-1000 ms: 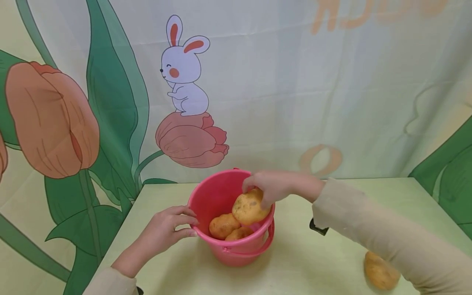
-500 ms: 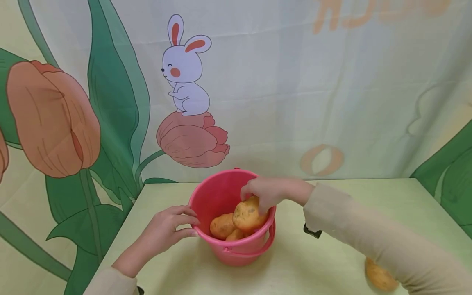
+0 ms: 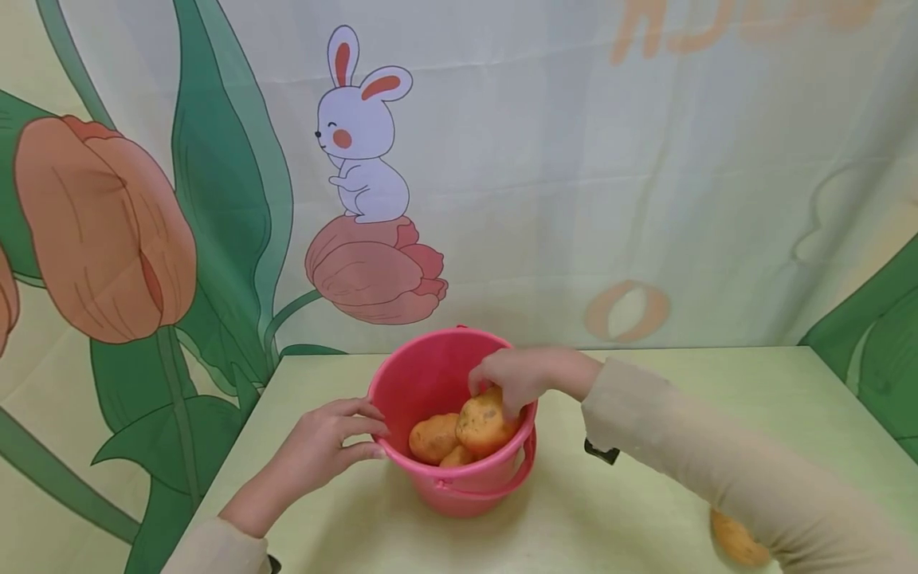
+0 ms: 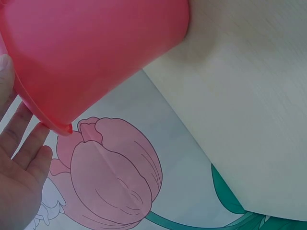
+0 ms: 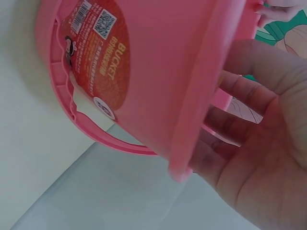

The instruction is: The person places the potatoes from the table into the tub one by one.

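Note:
A pink bucket point(image 3: 466, 494) stands on the pale green table point(image 3: 617, 518), a little left of its middle. My right hand point(image 3: 523, 375) reaches over the bucket's right rim and grips a large potato point(image 3: 482, 422), low inside, against two other potatoes point(image 3: 433, 437). In the right wrist view the fingers point(image 5: 240, 96) go over the rim of the bucket point(image 5: 158, 72), which hides the potato. My left hand point(image 3: 326, 438) rests against the bucket's left side, fingers fairly straight. The left wrist view shows those fingers point(image 4: 21, 143) beside the bucket's rim point(image 4: 43, 120).
One more potato point(image 3: 731, 540) lies on the table at the lower right, partly hidden by my right sleeve point(image 3: 717, 470). A printed backdrop with a rabbit point(image 3: 362, 143) and tulips hangs right behind the table. The table's left edge runs near my left forearm.
My right hand has lowered the potato from rim height down into the bucket onto the others. The left hand and the bucket have stayed put.

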Available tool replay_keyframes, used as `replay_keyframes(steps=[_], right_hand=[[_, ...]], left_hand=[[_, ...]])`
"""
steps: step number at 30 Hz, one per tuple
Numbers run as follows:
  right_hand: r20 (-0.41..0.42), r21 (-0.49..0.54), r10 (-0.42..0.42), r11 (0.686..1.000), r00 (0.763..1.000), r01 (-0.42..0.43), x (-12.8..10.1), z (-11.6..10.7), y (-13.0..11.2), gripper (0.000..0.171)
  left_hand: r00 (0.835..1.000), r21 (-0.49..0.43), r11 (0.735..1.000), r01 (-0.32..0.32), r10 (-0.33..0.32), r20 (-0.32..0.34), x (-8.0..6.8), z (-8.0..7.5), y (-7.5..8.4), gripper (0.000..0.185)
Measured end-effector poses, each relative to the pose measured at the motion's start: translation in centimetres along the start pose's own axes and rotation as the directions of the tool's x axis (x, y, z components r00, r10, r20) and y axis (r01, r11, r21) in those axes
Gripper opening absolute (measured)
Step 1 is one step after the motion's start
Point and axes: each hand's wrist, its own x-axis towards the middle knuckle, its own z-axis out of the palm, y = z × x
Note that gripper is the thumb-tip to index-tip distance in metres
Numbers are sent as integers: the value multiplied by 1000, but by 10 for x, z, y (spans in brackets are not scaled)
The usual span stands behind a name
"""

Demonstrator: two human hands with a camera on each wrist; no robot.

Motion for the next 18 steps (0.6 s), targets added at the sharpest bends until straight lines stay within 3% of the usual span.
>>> replay_keyframes(steps=[8,18], right_hand=[[19,47,24,999,1000,-25,7,7,2,39],[28,24,82,996,996,-83,10,9,-3,38]], left_hand=[[1000,3,1000,6,-6,9,0,-1,1,26],[1000,2,1000,3,-3,2,0,0,0,25]])
